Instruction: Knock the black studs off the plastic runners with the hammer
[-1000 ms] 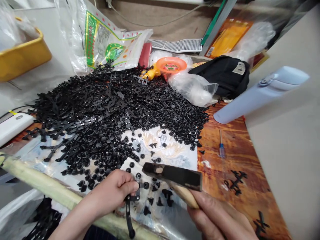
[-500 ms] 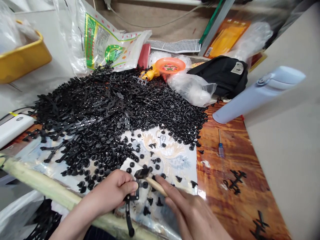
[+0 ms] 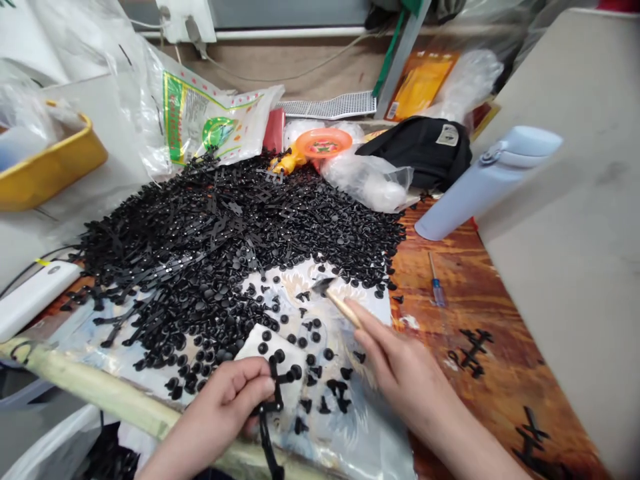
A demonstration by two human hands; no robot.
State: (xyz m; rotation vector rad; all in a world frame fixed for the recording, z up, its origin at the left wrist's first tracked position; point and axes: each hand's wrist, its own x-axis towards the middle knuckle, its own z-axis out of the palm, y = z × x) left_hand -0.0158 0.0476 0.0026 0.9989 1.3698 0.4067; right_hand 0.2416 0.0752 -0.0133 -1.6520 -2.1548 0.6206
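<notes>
My left hand (image 3: 240, 393) pinches a black jointed plastic strip (image 3: 277, 390) between thumb and fingers, its tail hanging down toward the table edge. Beneath the strip lies a white pad (image 3: 246, 347) with a few round black caps on it. My right hand (image 3: 395, 353) is wrapped round the wooden handle of a hammer (image 3: 343, 308). The hammer's dark head sits over the printed sheet (image 3: 367, 303), up and right of the strip, apart from it. Loose black studs (image 3: 324, 405) are scattered just right of my left hand.
A large heap of black plastic parts (image 3: 240, 227) covers the table's back and left. To the right are a pale blue bottle (image 3: 480, 187), a screwdriver (image 3: 438, 287) and several linked black pieces (image 3: 473, 350). Behind stand an orange dish (image 3: 324, 143) and a black bag (image 3: 420, 150).
My right hand brought the hammer down to the strip, then moved it away, up and right. My left hand keeps hold of the strip, tilting it slightly. The camera view shifted.
</notes>
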